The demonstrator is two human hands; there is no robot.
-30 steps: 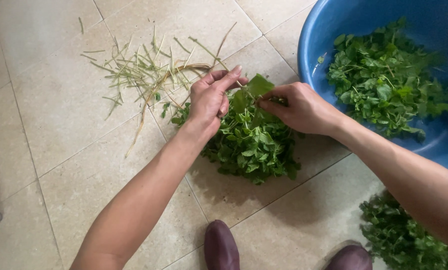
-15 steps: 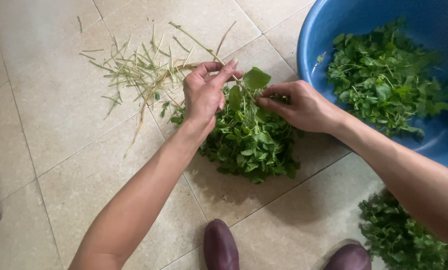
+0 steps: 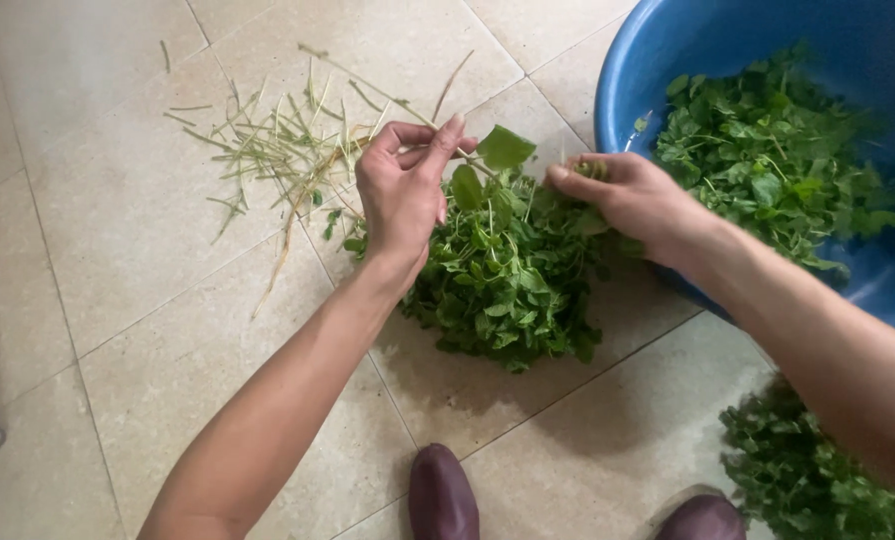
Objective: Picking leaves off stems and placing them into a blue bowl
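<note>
Our left hand (image 3: 402, 190) pinches a leafy stem (image 3: 487, 160) above the pile of greens (image 3: 507, 280); our right hand (image 3: 632, 195) closes on plucked leaves (image 3: 592, 170) beside the blue basin (image 3: 667, 50).

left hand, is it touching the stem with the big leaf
Touching. The head view shows the left hand pinching the thin stem between thumb and fingers, with the big leaf sticking out just past the fingertips above the pile of greens.
</note>
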